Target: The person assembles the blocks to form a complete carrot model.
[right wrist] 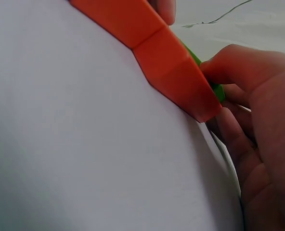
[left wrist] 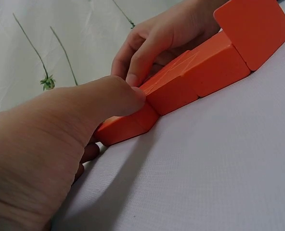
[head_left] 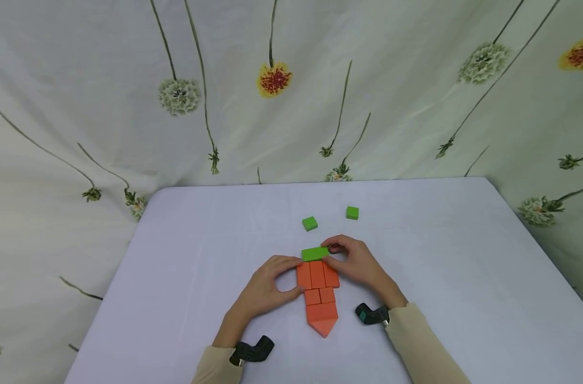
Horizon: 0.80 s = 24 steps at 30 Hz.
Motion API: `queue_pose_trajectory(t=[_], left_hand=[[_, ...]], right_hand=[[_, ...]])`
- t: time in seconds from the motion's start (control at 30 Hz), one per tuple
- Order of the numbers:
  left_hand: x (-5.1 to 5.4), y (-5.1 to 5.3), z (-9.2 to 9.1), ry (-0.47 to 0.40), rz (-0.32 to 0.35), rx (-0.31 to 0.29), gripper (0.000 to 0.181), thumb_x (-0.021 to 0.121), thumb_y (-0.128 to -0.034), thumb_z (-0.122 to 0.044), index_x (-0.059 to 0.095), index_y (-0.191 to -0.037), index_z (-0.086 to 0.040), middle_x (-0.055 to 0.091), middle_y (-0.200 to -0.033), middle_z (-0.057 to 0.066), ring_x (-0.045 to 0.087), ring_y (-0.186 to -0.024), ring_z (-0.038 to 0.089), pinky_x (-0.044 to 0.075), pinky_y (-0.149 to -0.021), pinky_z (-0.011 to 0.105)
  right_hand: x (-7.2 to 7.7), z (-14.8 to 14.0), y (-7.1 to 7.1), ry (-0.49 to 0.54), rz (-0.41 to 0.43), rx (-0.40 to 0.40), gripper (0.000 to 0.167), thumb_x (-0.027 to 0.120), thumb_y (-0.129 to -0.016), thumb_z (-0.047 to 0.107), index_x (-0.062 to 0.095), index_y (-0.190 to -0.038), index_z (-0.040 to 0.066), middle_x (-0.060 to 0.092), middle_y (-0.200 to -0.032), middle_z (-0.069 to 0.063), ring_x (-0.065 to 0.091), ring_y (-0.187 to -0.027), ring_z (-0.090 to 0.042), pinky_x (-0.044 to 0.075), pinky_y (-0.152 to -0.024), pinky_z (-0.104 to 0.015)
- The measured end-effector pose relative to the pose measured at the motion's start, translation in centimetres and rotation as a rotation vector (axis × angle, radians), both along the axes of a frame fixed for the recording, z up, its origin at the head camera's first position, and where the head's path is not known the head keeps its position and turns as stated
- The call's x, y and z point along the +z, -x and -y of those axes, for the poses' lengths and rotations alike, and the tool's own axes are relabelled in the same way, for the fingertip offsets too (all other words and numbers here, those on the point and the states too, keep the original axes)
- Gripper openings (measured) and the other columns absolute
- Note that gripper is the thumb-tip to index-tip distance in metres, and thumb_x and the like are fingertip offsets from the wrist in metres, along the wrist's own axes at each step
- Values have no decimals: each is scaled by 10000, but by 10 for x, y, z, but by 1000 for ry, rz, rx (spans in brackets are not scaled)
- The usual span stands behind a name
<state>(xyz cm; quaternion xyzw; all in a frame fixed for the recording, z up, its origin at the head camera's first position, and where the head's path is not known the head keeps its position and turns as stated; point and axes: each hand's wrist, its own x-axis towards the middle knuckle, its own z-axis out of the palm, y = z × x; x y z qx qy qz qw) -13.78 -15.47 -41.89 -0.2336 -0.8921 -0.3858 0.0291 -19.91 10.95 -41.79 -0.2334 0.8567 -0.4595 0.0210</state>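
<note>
Several orange blocks (head_left: pixel 317 276) lie together on the white table, ending in a pointed block (head_left: pixel 324 326) on the near side. Across the far end of the row of three sits a long green block (head_left: pixel 313 254). My right hand (head_left: pixel 360 262) pinches the green block's right end between thumb and fingers. On the left side, my left hand (head_left: pixel 263 287) holds the left orange block (head_left: pixel 303 276) of that row, thumb at its near end and fingers at its far end. The left wrist view shows the thumb (left wrist: pixel 125 98) against the orange side.
Two small green blocks, one on the left (head_left: pixel 310 223) and one on the right (head_left: pixel 352 213), lie beyond the hands. The white table (head_left: pixel 214 234) ends at a hanging flowered cloth (head_left: pixel 392 90). Each wrist wears a black device, left (head_left: pixel 255 350) and right (head_left: pixel 372 314).
</note>
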Motion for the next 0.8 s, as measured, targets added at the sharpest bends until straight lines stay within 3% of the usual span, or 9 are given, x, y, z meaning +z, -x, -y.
queue_pose_trajectory(t=[0.8], left_hand=[[0, 0, 0, -4, -3, 9, 523, 854, -843, -274, 693, -1323, -141, 655, -1337, -28, 576, -1290, 171, 501, -1097, 438]], right_hand=[[0, 1, -1, -60, -71, 45, 247, 731, -944, 114, 723, -1189, 149, 712, -1167, 9, 681, -1035, -151, 582, -959, -366]])
